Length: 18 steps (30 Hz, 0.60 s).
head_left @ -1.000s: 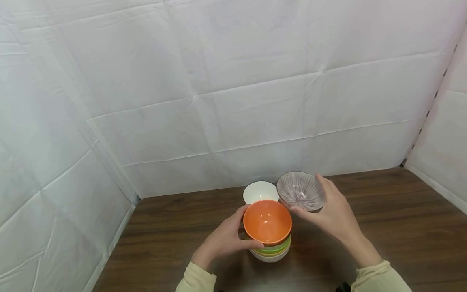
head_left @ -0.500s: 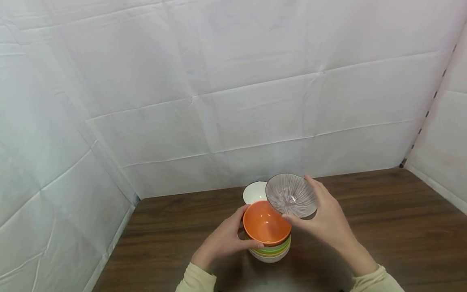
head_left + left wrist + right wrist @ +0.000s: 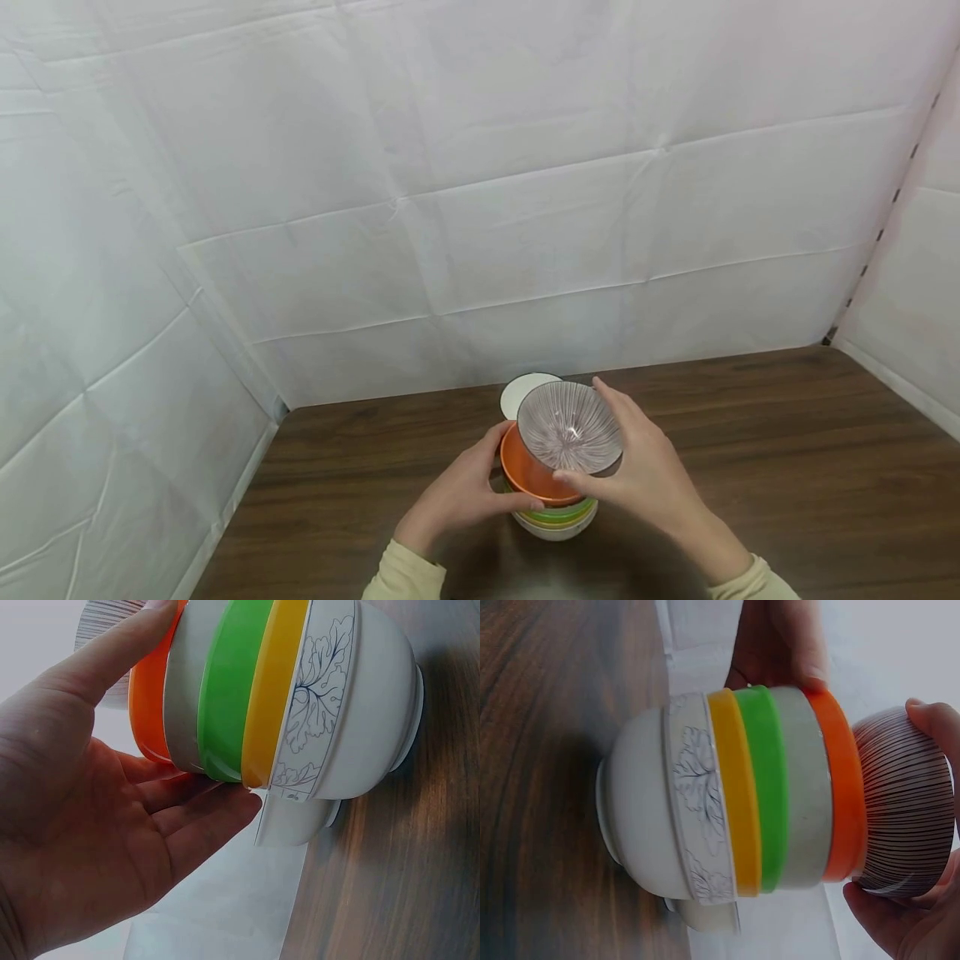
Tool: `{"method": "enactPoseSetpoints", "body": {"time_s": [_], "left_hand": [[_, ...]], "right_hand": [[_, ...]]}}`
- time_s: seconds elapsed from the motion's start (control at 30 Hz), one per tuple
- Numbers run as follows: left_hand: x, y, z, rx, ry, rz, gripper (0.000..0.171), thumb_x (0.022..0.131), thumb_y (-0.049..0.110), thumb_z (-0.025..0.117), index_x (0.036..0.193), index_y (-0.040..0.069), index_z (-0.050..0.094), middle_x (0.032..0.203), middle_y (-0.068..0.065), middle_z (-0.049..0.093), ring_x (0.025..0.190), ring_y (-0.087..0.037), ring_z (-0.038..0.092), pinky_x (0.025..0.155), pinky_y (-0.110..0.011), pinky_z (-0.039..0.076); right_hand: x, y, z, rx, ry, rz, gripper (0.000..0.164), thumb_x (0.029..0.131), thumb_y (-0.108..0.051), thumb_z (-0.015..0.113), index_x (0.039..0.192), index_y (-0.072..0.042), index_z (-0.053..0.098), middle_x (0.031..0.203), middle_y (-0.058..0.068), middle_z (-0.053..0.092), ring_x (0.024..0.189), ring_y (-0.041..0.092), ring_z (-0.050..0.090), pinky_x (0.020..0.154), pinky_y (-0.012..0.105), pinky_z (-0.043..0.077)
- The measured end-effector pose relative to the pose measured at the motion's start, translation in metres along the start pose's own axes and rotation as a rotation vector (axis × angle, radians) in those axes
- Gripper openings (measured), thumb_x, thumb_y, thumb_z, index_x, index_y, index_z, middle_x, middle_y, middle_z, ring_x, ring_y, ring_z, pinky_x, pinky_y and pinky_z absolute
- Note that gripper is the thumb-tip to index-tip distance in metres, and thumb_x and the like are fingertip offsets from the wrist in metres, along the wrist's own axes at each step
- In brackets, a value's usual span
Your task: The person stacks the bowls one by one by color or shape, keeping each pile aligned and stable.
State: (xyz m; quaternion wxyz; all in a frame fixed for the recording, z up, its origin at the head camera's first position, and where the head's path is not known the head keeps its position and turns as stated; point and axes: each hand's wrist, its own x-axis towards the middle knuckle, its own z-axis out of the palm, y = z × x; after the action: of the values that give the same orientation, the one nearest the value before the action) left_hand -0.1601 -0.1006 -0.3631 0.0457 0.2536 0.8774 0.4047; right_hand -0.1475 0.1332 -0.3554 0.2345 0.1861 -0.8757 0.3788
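My right hand [image 3: 648, 467] grips a bowl with fine dark stripes [image 3: 564, 425] by its rim, thumb on the near side and fingers on the far side. It tilts over the orange bowl [image 3: 521, 467], its base dipping into that bowl's mouth. The orange bowl tops a nested stack: a pale grey bowl [image 3: 186, 690], a green bowl [image 3: 229, 697], a yellow bowl [image 3: 271, 697] and, lowest, a white bowl with leaf drawings [image 3: 694, 802]. Curved round the stack's left side, my left hand [image 3: 467, 483] holds it, thumb at the orange bowl and fingers behind.
Behind the stack a smaller white bowl [image 3: 519, 393] with a dark rim stands on the dark wooden table [image 3: 360, 467], partly covered by the striped bowl. White cloth walls [image 3: 480, 208] close off the table's back and sides.
My right hand has brought the striped bowl leftward and toward me, from beside the small white bowl to over the orange one. The left hand and the stack keep their place.
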Motion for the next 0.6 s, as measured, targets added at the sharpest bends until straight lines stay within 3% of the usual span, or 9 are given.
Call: {"method": "enactPoseSetpoints", "body": {"time_s": [0.6], "left_hand": [[-0.001,-0.002,0.001,-0.055,0.006,0.053,0.095,0.072,0.044,0.080,0.146,0.010,0.030,0.134,-0.004,0.053,0.121,-0.018,0.052,0.102,-0.047,0.047]], "right_hand": [[-0.008,0.001,0.021,-0.030,0.004,-0.085,0.112,0.055,-0.056,0.085,0.142,-0.003,0.040,0.138,0.014,0.050,0.114,0.030,0.055,0.085,0.057,0.054]]}}
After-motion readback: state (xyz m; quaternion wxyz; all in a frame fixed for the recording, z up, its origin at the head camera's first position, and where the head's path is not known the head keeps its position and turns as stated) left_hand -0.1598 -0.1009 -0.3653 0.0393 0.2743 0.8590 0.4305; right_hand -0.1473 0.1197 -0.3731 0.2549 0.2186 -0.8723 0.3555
